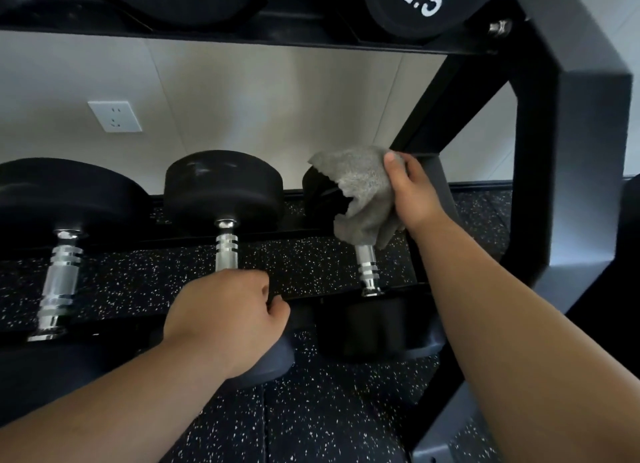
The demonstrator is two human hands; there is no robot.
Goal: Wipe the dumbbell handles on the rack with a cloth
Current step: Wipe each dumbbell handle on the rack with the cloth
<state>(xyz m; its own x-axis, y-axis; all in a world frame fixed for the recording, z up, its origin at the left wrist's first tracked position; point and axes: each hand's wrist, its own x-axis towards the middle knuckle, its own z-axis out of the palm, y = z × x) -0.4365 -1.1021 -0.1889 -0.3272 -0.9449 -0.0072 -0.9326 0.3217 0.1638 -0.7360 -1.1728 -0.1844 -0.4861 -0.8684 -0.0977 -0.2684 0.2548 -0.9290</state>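
R hand [414,192] grips the grey cloth [360,192], bunched over the far end of the rightmost dumbbell handle [367,268], centre-right of frame. Bare chrome runs down-frame from it (toward the person), so the wipe likely pulls downward. L hand [225,310] curls round the middle dumbbell handle [227,246].

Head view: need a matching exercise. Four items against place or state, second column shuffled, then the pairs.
Column one:
1. cloth
2. left hand
3. wall socket
4. leftmost dumbbell handle

Column two:
A. on the wall behind the rack
B. bare, no hand on it
C. grips the middle dumbbell handle
D. held by the right hand, draped over the far end of the rightmost dumbbell handle

Pairs: 1-D, 2-C, 3-A, 4-B.
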